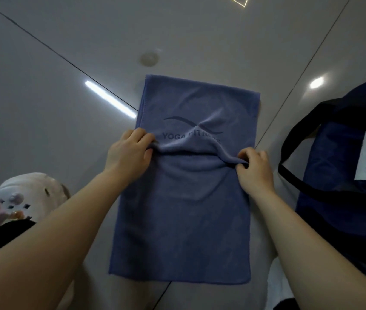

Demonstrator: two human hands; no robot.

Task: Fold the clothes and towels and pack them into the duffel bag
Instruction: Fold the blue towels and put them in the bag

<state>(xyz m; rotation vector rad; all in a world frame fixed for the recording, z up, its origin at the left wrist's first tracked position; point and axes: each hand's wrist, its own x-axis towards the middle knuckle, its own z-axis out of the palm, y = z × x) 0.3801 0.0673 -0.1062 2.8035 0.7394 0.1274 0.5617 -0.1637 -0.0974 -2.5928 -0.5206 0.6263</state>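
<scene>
Shoe: a white shoe (24, 193) with small charms sits at the left edge of the floor (43, 90), apart from the towel.
Left hand: the left hand (128, 151) pinches the towel's left edge, about halfway up.
Towel: the blue towel (184, 220) lies flat on the shiny tile floor, in the middle. It looks soft, light and floppy, and it bunches up between the two hands. The side edges look like the best places to hold it.
Right hand: the right hand (255, 168) pinches the right edge.
Bag: the dark blue duffel bag (343, 166) lies just right of the towel.
</scene>
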